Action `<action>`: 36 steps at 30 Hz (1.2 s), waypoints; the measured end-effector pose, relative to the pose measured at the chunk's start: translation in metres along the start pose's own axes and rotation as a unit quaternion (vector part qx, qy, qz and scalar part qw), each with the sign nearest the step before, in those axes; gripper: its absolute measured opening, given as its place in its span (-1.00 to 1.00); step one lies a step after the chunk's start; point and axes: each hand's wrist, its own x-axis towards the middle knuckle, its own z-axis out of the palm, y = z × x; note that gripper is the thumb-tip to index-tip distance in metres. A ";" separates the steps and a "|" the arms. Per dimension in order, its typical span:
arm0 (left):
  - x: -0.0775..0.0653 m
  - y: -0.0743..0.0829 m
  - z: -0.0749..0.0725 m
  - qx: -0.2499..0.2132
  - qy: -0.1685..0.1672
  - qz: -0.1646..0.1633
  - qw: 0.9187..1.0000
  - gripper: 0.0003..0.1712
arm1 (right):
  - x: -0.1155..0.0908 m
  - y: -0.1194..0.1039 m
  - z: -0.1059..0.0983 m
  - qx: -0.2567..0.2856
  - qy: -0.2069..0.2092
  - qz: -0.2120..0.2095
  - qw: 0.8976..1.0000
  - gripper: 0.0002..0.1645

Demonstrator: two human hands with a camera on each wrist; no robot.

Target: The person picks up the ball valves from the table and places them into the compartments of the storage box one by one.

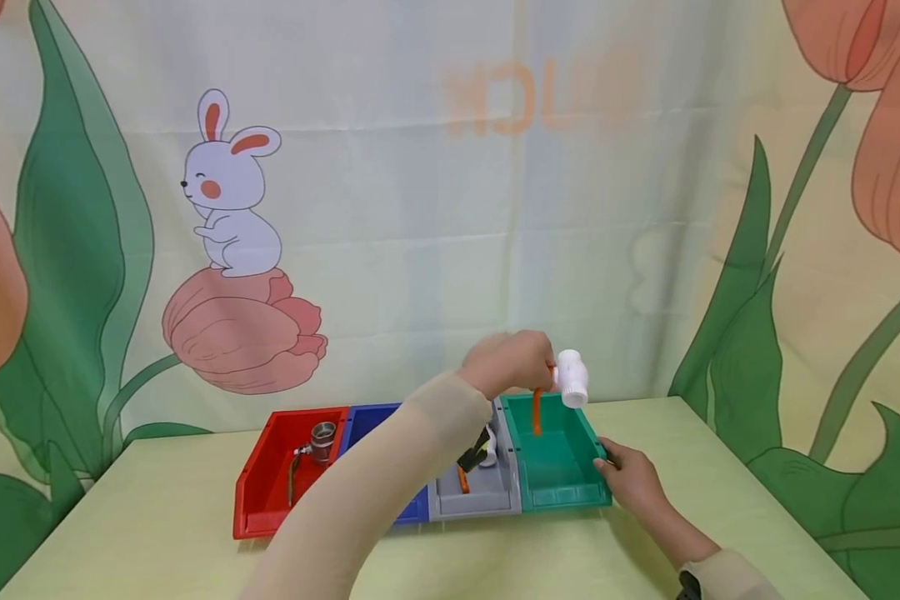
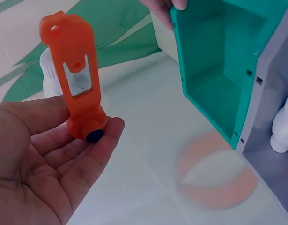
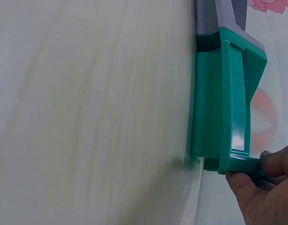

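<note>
My left hand (image 1: 512, 363) holds a white plastic ball valve (image 1: 572, 380) up above the back of the green bin (image 1: 562, 467). The valve's orange lever handle (image 2: 80, 77) hangs down; in the left wrist view thumb and fingers pinch its lower end, and most of the white body is hidden behind it. My right hand (image 1: 633, 479) grips the right side wall of the green bin, thumb on one side and fingers on the other, as the right wrist view also shows. Nothing is seen lying inside the green bin.
Left of the green bin stand a grey bin (image 1: 487, 505) with another white valve (image 2: 285, 126), a blue bin (image 1: 412, 510) partly behind my left arm, and a red bin (image 1: 251, 483) holding a metal valve (image 1: 322, 440). A printed curtain (image 1: 390, 250) hangs behind the table (image 1: 150, 508).
</note>
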 end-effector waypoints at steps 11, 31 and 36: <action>0.020 0.011 0.003 -0.015 -0.033 -0.066 0.997 -0.80 | 0.002 -0.001 0.000 0.005 0.001 0.010 1.000 -0.44; 0.052 -0.008 0.051 -0.083 0.014 -0.089 0.992 -0.79 | 0.002 0.000 0.000 0.008 0.003 0.004 1.000 -0.43; 0.053 -0.010 0.060 -0.095 0.015 -0.095 0.991 -0.86 | 0.003 0.002 -0.002 0.006 0.005 -0.001 1.000 -0.44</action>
